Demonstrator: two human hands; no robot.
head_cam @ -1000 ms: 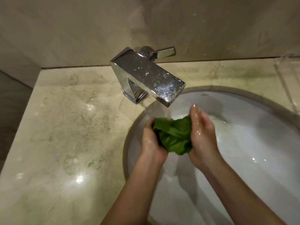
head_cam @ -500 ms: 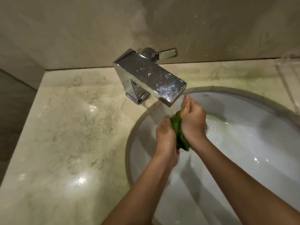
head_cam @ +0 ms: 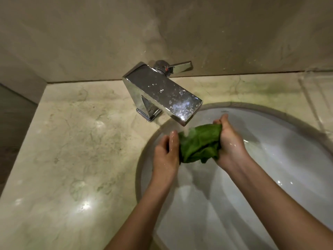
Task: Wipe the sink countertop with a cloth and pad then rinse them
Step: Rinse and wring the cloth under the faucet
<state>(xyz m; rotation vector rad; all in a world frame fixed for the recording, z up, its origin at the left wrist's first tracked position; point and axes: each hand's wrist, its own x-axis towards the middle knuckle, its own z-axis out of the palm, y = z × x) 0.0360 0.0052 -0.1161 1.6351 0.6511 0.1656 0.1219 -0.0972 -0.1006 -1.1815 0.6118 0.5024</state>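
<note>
Cloth in left hand, right hand; fingertips hidden

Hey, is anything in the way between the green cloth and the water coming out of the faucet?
Nothing visible does. The left hand and right hand hold the green cloth directly under the faucet spout, over the sink basin; the water stream lands on it.

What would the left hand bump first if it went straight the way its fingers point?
Probably the square chrome faucet spout just ahead of the left hand, though it could slip underneath to the white sink wall; depth unclear.
</note>
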